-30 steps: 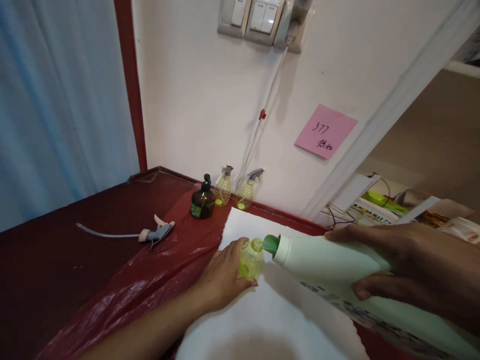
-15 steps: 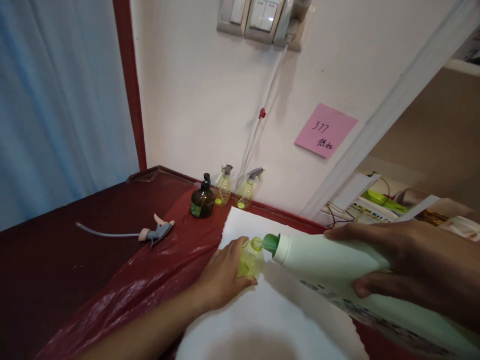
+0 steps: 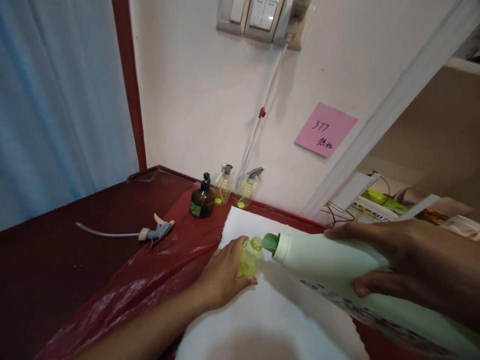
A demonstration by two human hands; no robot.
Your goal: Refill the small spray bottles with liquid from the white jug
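My left hand (image 3: 227, 272) is closed around a small clear yellow spray bottle (image 3: 252, 260) with its top off, near the middle of the view. In my right hand (image 3: 408, 265) is a large pale green jug (image 3: 322, 260), tipped so that its green spout (image 3: 270, 243) sits right at the bottle's open mouth. Whether liquid is flowing there is too small to tell. A grey and peach spray trigger head (image 3: 159, 231) with a long clear tube lies on the dark red table to the left.
A dark pump bottle (image 3: 202, 200) and two yellow spray bottles (image 3: 222, 187) stand along the wall. White paper (image 3: 240, 222) and red plastic sheeting (image 3: 123, 290) lie under the hands. A white cord (image 3: 269, 90) hangs from the socket; cluttered shelves (image 3: 378, 205) are at right.
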